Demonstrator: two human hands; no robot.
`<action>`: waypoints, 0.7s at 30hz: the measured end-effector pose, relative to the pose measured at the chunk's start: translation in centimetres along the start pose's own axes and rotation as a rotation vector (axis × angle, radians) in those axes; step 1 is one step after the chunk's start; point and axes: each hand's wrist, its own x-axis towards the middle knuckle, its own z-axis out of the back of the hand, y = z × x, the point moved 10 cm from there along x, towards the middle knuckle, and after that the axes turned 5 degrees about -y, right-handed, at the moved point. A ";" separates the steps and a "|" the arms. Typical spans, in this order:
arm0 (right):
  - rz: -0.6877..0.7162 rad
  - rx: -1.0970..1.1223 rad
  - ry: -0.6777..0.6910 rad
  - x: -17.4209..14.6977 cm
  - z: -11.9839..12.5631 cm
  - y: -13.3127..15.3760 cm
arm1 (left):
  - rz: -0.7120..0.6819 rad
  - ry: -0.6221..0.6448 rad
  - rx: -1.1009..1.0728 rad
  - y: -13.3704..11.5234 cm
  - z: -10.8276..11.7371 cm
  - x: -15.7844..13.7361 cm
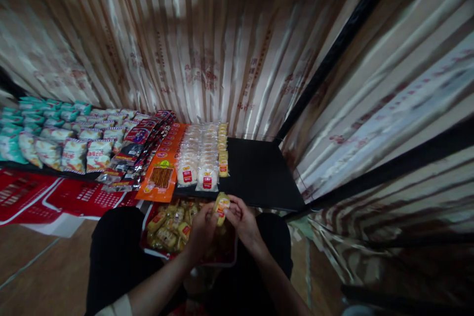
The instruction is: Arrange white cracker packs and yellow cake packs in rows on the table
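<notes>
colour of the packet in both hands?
Yellow packet with a red label, seen in the head view.

The one camera sits on my head, looking forward and steeply down over my lap at the near edge of the low black shelf (pixel 259 177), close in.

The snack packets (pixel 196 158) are shiny plastic, the shelf (pixel 259 173) is flat black, the floor (pixel 44 276) smooth wood.

Left hand (pixel 202 232), right hand (pixel 242 219) together, fingers pinched.
</notes>
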 end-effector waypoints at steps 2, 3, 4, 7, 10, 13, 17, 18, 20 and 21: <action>0.026 0.006 -0.056 1.0 1.0 0.4 | 0.025 -0.031 -0.002 -0.2 -0.6 0.6; 0.045 -0.008 -0.079 1.6 1.4 0.7 | 0.007 -0.076 0.013 -0.6 -0.6 0.9; 0.067 -0.036 -0.104 2.2 1.9 1.1 | -0.030 -0.130 0.037 -1.1 -0.4 1.2; 0.144 -0.188 -0.172 4.2 3.1 2.5 | -0.155 -0.237 0.114 -2.5 -0.2 1.5; 0.226 -0.375 -0.222 6.0 3.4 3.6 | -0.192 -0.200 0.141 -2.9 -1.2 1.9; 0.291 -0.507 -0.235 7.3 2.8 3.8 | -0.146 -0.129 0.169 -2.4 -2.3 2.6; 0.345 -0.602 -0.223 8.4 1.9 3.4 | -0.092 -0.070 0.270 -1.9 -3.2 3.3; 0.348 -0.618 -0.224 8.6 1.9 3.4 | -0.081 -0.058 0.284 -1.7 -3.4 3.4; 0.347 -0.635 -0.227 8.8 1.8 3.4 | -0.074 -0.045 0.290 -1.6 -3.7 3.6; 0.347 -0.635 -0.227 8.9 1.8 3.5 | -0.078 -0.043 0.291 -1.6 -3.8 3.6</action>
